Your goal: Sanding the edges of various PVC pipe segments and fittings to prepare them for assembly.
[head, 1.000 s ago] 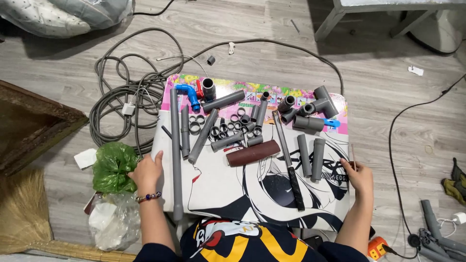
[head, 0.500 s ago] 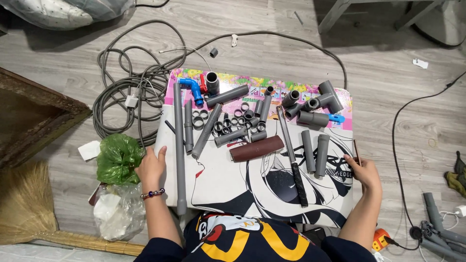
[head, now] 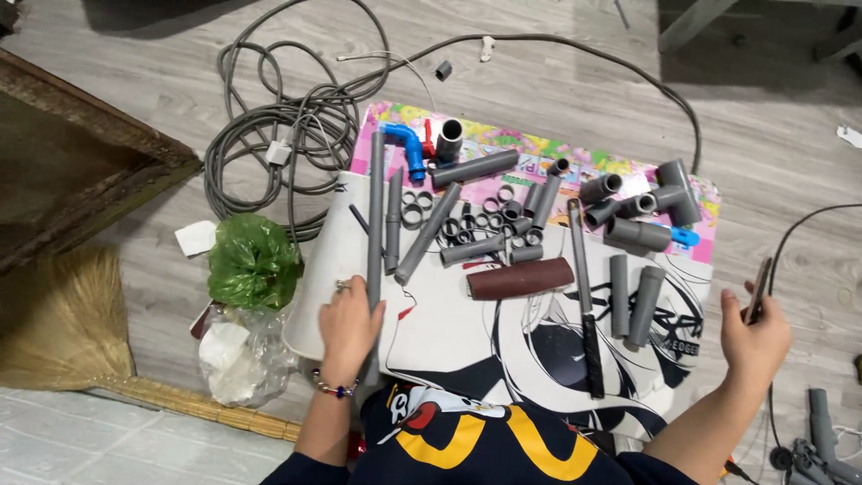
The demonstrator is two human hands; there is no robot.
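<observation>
Head view: left hand has now closed on the long grey pipe at the mat's left edge; right hand has lifted off, gripping a thin dark tool.

Beaded bracelet, finger ring, dark printed shirt.

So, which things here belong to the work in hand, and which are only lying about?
In hand:
left hand on long grey pipe
right hand holding thin dark object
short grey pipes, ring pieces, hacksaw

Lying about:
coiled cable
green bag
broom
</observation>
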